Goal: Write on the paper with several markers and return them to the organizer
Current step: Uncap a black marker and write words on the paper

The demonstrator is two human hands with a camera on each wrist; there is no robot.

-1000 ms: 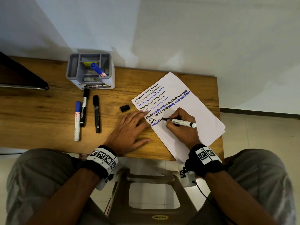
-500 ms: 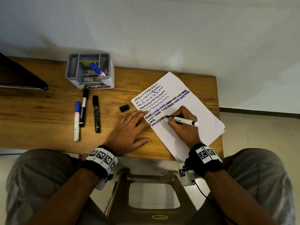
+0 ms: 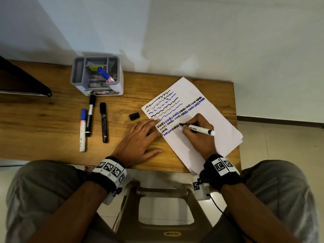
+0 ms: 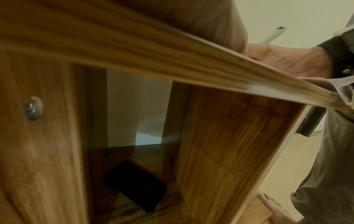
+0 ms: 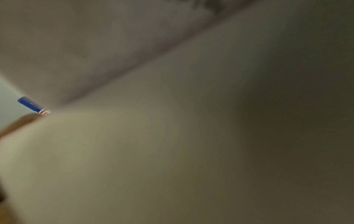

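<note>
From the head view, the right hand pinches a white-barrelled black marker in a writing grip at centre right, its tip touching the paper beside the black letters "HELL". The paper lies tilted across the right part of the wooden tabletop, bearing wavy black and blue lines and rows of "HARI". The left hand lies flat with fingers spread, its fingertips on the paper's left edge. A loose black cap sits just left of the paper. Further left, three capped markers lie side by side: a blue-capped white one, a black and white one and an all-black one. Above them, the grey organizer stands by the wall, a blue marker leaning inside one compartment.

The left wrist view looks from below the tabletop's front edge, showing what the head view hides: an open shelf below it with a dark flat object on it, and a screw head at the left. At upper right, the right hand's heel rests on the paper's edge, the marker's white rear end poking above it.

The right wrist view is almost wholly blurred, dim beige; only the blue marker's cap shows at the left edge. The hand's grip cannot be told there.
</note>
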